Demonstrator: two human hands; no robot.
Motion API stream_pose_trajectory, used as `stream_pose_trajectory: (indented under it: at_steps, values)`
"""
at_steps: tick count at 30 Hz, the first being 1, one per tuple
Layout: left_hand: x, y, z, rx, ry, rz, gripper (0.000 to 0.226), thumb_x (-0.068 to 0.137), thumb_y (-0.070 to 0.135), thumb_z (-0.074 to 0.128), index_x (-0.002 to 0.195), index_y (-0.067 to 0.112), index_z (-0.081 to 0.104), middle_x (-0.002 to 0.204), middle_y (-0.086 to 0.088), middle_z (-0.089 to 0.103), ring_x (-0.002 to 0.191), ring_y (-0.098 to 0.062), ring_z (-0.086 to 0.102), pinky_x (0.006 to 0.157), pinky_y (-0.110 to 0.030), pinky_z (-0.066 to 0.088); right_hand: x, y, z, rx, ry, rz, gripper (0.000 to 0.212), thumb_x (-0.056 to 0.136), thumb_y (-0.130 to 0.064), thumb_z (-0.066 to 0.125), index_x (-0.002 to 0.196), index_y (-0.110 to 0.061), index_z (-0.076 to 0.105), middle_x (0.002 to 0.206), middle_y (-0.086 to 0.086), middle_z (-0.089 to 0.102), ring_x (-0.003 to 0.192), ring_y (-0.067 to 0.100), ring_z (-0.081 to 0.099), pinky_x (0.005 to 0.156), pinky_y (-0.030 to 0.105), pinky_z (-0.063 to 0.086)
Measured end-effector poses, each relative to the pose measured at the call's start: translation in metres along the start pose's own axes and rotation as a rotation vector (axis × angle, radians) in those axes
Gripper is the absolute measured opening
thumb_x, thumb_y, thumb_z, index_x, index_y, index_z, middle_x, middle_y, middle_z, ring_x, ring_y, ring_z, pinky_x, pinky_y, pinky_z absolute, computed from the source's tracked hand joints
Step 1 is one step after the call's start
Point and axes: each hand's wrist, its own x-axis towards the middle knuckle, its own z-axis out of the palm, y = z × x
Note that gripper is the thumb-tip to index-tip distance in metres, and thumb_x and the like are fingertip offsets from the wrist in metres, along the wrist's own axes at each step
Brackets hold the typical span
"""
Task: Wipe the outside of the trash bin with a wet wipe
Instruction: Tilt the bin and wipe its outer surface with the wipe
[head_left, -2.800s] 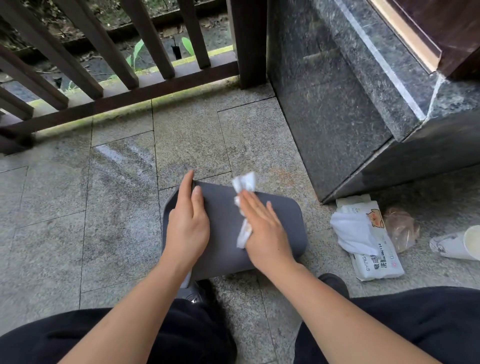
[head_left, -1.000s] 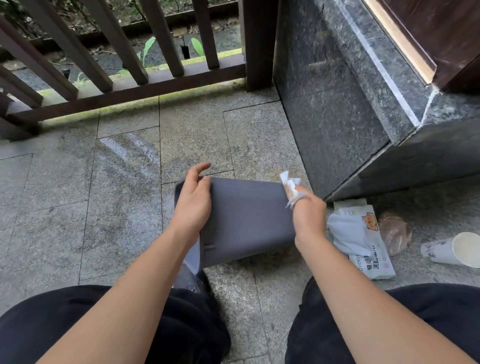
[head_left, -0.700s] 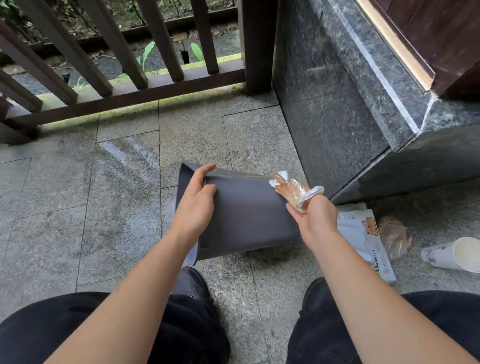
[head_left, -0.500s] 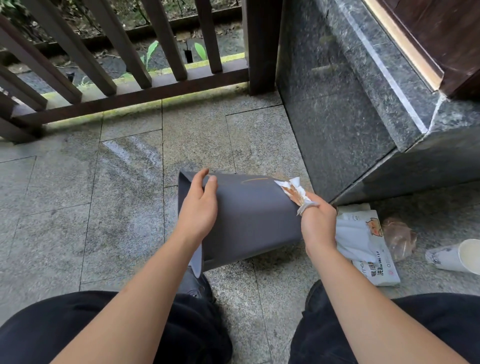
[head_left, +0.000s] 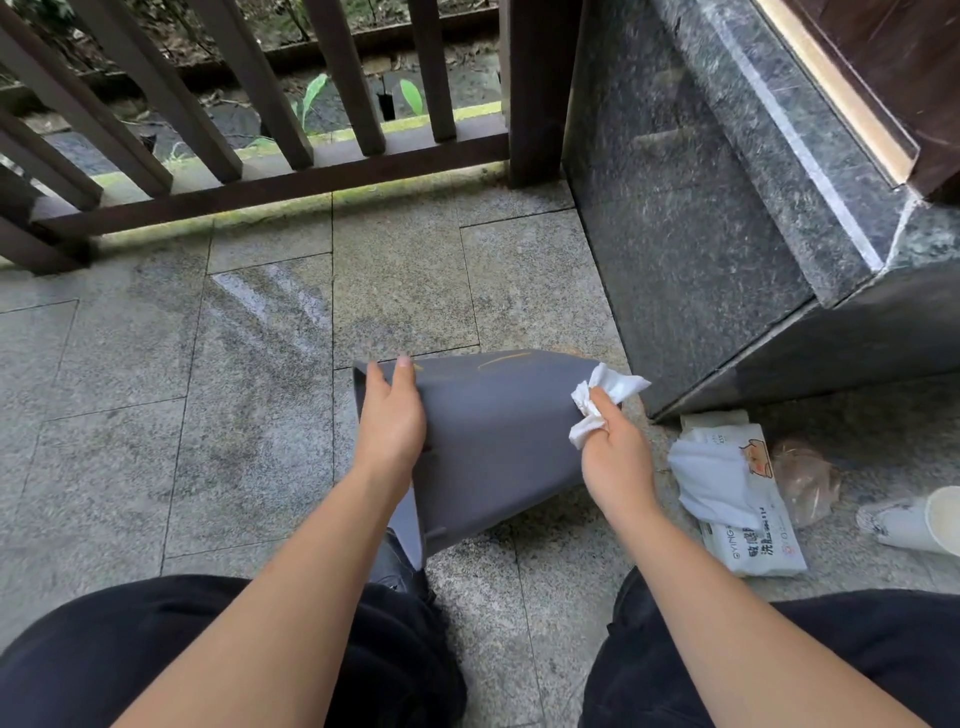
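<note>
Granite paving (head_left: 260, 415) carried the tilted trash bin (head_left: 493, 441), my left hand (head_left: 390, 421) gripping its base edge, right hand (head_left: 615, 457) fingers pinching the wet wipe (head_left: 605, 395) at its corner; likely slip if pressure outran that one-handed hold.

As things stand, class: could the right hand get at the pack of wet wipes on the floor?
Probably yes. The right hand is beside the pack of wet wipes, with bare floor between, but it is holding a crumpled wet wipe against the trash bin.
</note>
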Motion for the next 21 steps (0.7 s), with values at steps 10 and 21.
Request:
stream_pose_trajectory:
  at_steps: [10,21]
  values:
    - [-0.010,-0.006,-0.007,0.092,-0.280,0.154,0.079,0.093,0.026,0.061,0.156,0.032,0.014,0.149,0.011,0.041,0.129,-0.007,0.045,0.109,-0.037,0.036,0.005,0.000,-0.009,-0.143,0.110,0.022,0.055,0.093,-0.004,0.035,0.140,-0.029,0.049,0.129,0.012,0.060,0.114,0.033,0.053,0.084,0.034,0.039]
    - [-0.017,-0.006,-0.003,0.259,-0.302,0.256,0.049,0.102,0.044,0.042,0.148,0.051,0.028,0.136,0.030,0.037,0.122,0.009,0.035,0.099,-0.019,0.026,-0.024,0.032,-0.008,-0.435,-0.013,0.141,0.037,0.091,-0.011,0.045,0.128,-0.016,0.049,0.116,0.017,0.062,0.093,0.036,0.057,0.069,0.037,0.040]
